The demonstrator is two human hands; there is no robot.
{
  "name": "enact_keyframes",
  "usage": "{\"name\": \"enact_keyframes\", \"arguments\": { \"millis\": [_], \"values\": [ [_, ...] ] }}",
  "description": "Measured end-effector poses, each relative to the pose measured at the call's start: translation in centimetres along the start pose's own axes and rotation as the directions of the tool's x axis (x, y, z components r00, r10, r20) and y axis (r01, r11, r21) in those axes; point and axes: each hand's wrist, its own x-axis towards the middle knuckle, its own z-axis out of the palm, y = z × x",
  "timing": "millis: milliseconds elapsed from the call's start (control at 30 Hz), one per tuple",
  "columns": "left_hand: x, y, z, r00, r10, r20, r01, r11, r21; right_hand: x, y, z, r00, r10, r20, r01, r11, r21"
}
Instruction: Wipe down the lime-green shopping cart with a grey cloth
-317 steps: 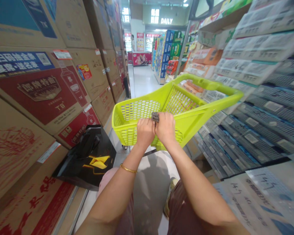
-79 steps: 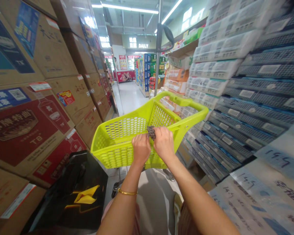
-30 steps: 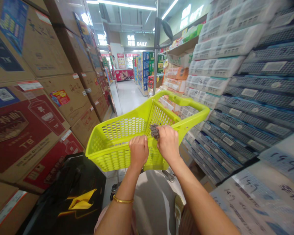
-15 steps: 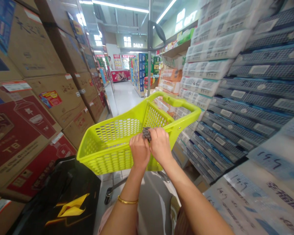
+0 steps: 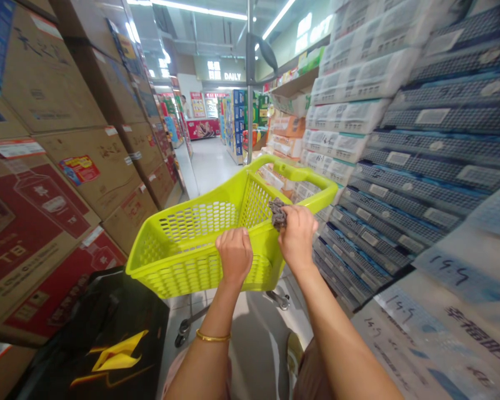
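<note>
A lime-green shopping cart (image 5: 183,275) with perforated basket walls stands side-on in front of me. My left hand (image 5: 235,254) is closed at the basket's near rim, its fingers curled over the edge; a gold bangle circles that wrist. In my right hand (image 5: 296,233), fingers bunched together, is a crumpled grey-brown cloth (image 5: 278,213). That hand is at the basket's near right corner, below the cart's handle (image 5: 327,195). Whether it touches the rim is hard to tell. The cart's basket holds nothing that I can see.
Cardboard cartons (image 5: 73,83) are stacked high on the left. Packs of tissue (image 5: 345,133) and dark-blue packages (image 5: 433,139) pile up on the right. A black box (image 5: 120,311) sits low at left. Ahead, a tiled aisle (image 5: 212,158) runs past a metal post (image 5: 250,122).
My hands were side by side at the rim and are now apart. The right hand has moved right and slightly up with the cloth; the left stays at the rim.
</note>
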Motion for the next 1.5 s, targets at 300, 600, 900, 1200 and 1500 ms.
{"name": "enact_keyframes", "arguments": {
  "millis": [300, 600, 900, 1200, 1500],
  "values": [
    [-0.3, -0.6, 0.1, 0.999, 0.004, -0.04, -0.005, 1.0, -0.007, -2.6, -4.2, 1.7, 0.964, -0.233, 0.128, 0.213, 0.965, 0.151],
    [-0.3, -0.9, -0.2, 0.998, 0.047, -0.031, -0.048, 0.999, -0.014, -1.3, -1.7, 0.8, 0.988, -0.148, 0.04, 0.147, 0.988, 0.038],
    [-0.5, -0.8, -0.3, 0.999, 0.038, -0.036, -0.039, 0.999, -0.021, -2.1, -1.5, 1.5, 0.995, -0.045, -0.084, 0.055, 0.992, 0.112],
    [-0.7, -1.6, -0.3, 0.998, 0.062, -0.009, -0.062, 0.998, -0.028, -3.4, -4.6, 2.3, 0.97, -0.221, 0.102, 0.206, 0.968, 0.139],
    [-0.8, -2.2, -1.0, 0.988, 0.151, 0.044, -0.149, 0.988, -0.031, -2.1, -1.5, 1.6, 0.994, -0.045, -0.101, 0.053, 0.995, 0.08]
  ]
}}
